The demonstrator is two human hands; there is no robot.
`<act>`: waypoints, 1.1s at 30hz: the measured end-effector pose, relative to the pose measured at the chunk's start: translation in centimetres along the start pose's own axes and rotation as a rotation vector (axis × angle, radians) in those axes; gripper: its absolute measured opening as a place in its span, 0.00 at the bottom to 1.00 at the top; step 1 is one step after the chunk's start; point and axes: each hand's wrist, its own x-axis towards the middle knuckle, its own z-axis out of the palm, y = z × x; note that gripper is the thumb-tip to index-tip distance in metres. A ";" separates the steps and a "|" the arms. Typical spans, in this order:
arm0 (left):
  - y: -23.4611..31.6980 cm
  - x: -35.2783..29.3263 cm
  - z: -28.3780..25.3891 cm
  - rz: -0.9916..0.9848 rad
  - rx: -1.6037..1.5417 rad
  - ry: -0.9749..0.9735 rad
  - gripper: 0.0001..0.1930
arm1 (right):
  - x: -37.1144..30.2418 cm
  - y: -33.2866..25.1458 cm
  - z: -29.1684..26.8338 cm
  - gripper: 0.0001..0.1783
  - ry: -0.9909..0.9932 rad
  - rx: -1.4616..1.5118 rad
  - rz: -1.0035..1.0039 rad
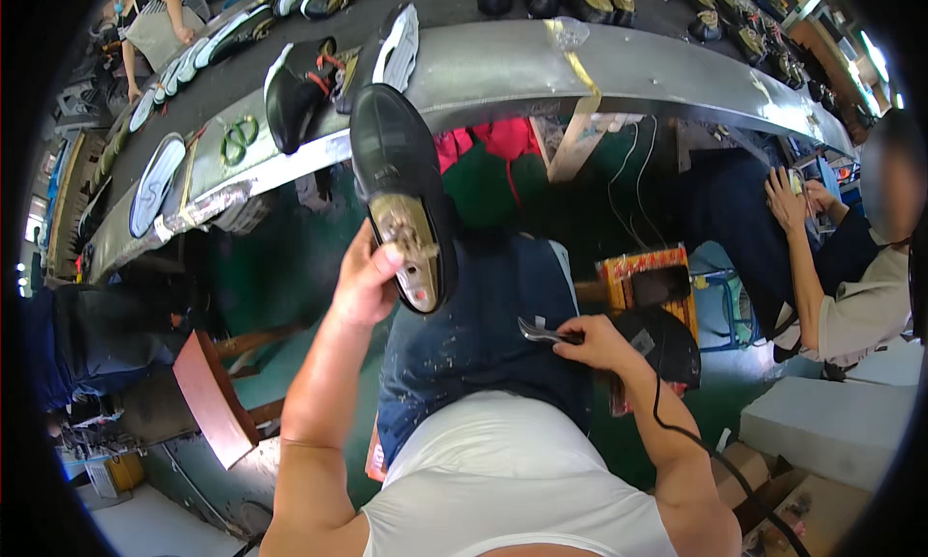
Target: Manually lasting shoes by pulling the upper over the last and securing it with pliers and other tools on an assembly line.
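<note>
The long tabletop (483, 64), dark-surfaced with a dull grey metal edge, runs across the area ahead of you and carries rows of shoes. To your far right, a co-worker in a beige shirt (870, 311) has both hands raised at a small object too indistinct to identify. Your dark blue trousers (474, 344), marked with pale specks, lie below the work. Beside your right thigh is the red-and-orange patterned box (642, 259).

The black, smooth-toed shoe with a gold-toned insole (391, 137) is held up above your lap, toe pointing toward the tabletop, heel toward you, opening facing you. On the tabletop, left of its toe, rests a second black shoe with red detail (288, 108).

Your left hand (367, 282) pinches the shoe, thumb over the opening, fingers mostly hidden behind. Your right hand (594, 342) is closed around the dark handle of the curved, silver-tipped metal tool (535, 332), held over your right thigh, apart from the shoe. A green looped cord (239, 140) lies farther left on the tabletop. A crumpled tan piece (418, 243) sits at your left thumb.
</note>
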 end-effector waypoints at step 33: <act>-5.2 7.3 1.7 0.477 1.026 0.039 0.14 | 5.7 1.9 -0.3 0.16 0.585 -0.264 -0.095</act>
